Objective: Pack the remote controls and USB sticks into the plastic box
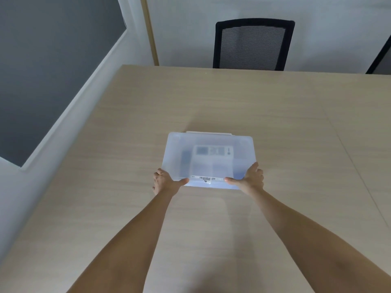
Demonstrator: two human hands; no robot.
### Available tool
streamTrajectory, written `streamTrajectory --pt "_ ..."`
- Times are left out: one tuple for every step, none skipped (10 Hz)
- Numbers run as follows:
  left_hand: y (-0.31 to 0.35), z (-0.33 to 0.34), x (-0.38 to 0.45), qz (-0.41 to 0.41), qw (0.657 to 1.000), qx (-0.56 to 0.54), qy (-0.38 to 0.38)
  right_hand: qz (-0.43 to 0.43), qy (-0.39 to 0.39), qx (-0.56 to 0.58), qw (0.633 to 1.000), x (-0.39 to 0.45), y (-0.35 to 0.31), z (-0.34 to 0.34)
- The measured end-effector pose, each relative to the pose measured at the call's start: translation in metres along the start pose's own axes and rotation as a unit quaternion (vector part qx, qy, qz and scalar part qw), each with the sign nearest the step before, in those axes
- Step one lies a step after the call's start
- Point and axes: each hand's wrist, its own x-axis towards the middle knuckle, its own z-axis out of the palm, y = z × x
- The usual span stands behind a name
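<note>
A translucent plastic box (220, 142) with its lid on lies in the middle of the wooden table (211, 98). Through the lid I make out blurred shapes: a dark remote control (186, 160) at the left and a white label with dark patches near the centre. No USB sticks can be told apart inside. My left hand (167, 181) grips the box's near left corner, thumb on the front edge. My right hand (249, 178) grips the near right corner, thumb likewise on the front edge beside a barcode sticker (206, 179).
A black mesh office chair (252, 44) stands at the table's far side. The table's left edge runs diagonally beside a white wall with a dark grey panel (42, 70). A seam crosses the tabletop to the right of the box.
</note>
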Motion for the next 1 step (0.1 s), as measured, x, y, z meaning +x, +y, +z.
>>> streamTrajectory --pt "0.0002 -0.0022 -0.0064 0.013 0.999 -0.004 0.038 -0.004 -0.028 -0.031 0.999 -0.0054 -0.0063 -0.0123"
